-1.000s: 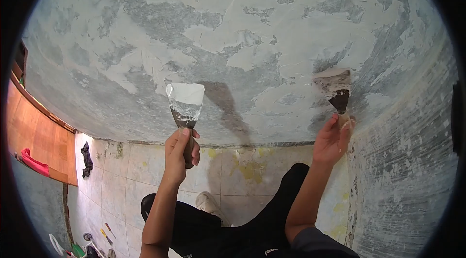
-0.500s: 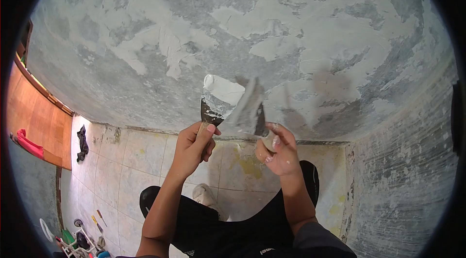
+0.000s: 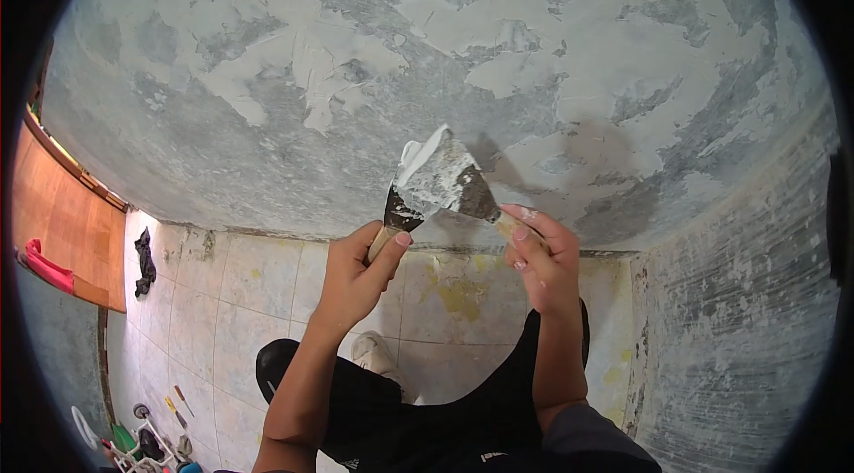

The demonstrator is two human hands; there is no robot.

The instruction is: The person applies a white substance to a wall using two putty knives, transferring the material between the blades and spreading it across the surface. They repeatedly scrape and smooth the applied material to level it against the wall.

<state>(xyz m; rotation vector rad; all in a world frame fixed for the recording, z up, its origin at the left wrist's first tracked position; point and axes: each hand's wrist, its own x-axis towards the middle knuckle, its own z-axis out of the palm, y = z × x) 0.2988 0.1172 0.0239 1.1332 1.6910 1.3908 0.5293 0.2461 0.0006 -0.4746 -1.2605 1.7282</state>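
My left hand (image 3: 363, 273) is closed round the wooden handle of a putty knife (image 3: 405, 209), its dark blade pointing up. White putty (image 3: 418, 156) lies thick along the upper part of that blade. In my right hand (image 3: 544, 255) is a second putty knife (image 3: 478, 197), gripped by its handle and slanting up to the left. Its putty-smeared blade overlaps the left blade, and the two appear to touch. Dabs of putty stick to the right fingers. Behind both blades rises a grey wall (image 3: 356, 20), covered in uneven pale patches.
A second rough wall (image 3: 747, 331) stands on the right. Tiled floor (image 3: 258, 304) lies below, with yellowish stains. At left are a wooden door (image 3: 76, 197), a red cloth (image 3: 46, 267) and a black rag (image 3: 144, 261). Tools (image 3: 181, 404) and a white-framed wheeled object (image 3: 142, 446) sit lower left.
The right putty knife has swung from upright to a leftward slant, its blade now lying across the left one. My right hand has shifted right and slightly up; the left knife has moved slightly right.
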